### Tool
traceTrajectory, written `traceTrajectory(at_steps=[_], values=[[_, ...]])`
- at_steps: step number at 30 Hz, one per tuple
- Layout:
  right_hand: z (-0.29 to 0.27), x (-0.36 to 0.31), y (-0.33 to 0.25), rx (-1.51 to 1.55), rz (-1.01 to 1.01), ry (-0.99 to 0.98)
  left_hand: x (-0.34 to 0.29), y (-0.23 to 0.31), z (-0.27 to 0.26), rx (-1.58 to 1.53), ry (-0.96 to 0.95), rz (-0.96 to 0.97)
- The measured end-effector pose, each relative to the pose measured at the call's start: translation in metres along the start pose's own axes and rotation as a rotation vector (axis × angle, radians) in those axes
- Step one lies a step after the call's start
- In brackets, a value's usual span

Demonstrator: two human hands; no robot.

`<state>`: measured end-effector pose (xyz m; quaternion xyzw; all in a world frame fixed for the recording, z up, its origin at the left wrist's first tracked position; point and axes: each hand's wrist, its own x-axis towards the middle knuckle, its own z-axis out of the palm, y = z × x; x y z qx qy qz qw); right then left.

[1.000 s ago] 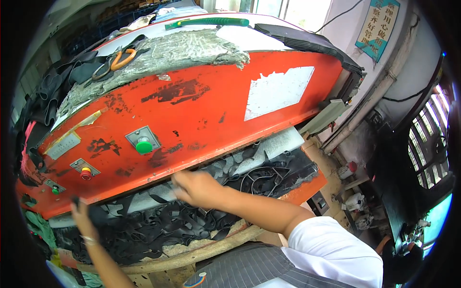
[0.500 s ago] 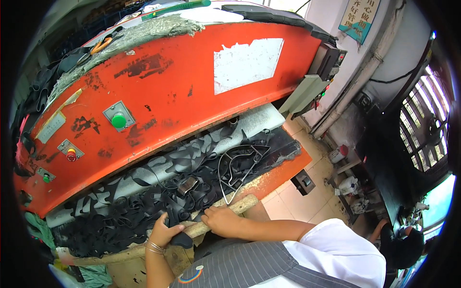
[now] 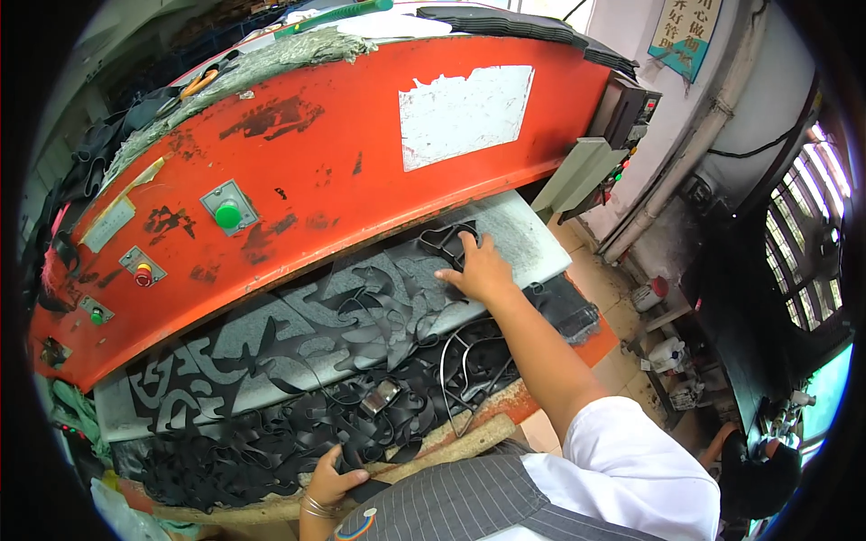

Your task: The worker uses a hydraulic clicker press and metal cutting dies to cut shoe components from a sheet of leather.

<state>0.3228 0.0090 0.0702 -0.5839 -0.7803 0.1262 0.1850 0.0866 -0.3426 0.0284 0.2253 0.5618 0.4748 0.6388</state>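
Note:
My right hand point(image 3: 484, 270) reaches over a white cutting board point(image 3: 532, 236) with its fingers spread. Its fingertips are at a dark metal cutting die point(image 3: 435, 240) lying near the board's far edge. Low at the front, my left hand point(image 3: 329, 480) curls its thumb and fingers round a black cut piece point(image 3: 368, 490), partly hidden by my apron. Black sheet offcuts point(image 3: 311, 347) with curved cut-outs cover much of the board. A second, larger cutting die point(image 3: 444, 383) of bare metal strip rests on the scraps in front of the board.
The red press beam point(image 3: 361, 180) spans above the board, with a green button point(image 3: 227, 215) and a red button point(image 3: 142, 275). Tangled black scraps point(image 3: 244, 460) fill the front ledge, with a small metal block point(image 3: 381, 397) on them. A pale padded bar point(image 3: 478, 438) edges the front.
My right hand has left the front bar and reached far forward to the die on the board. More of the white board now shows in front of the beam. My left hand stays low at the front.

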Motion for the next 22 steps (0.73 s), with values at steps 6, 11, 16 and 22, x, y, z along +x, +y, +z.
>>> traceTrajectory(at_steps=[6, 11, 16, 22], values=[[0.027, 0.049, 0.031, 0.068, 0.087, -0.118, 0.001, 0.046, 0.060, -0.007, -0.050, -0.055], [0.040, 0.053, 0.061, 0.336, -0.035, 0.021, -0.006, 0.043, 0.065, 0.108, -0.009, 0.038], [-0.020, 0.060, 0.119, 0.925, 0.225, -0.104, -0.014, 0.011, 0.049, 0.057, 0.028, 0.086], [-0.082, 0.015, 0.152, 1.455, 0.059, -0.238, -0.010, 0.000, 0.053, -0.058, 0.089, 0.170]])
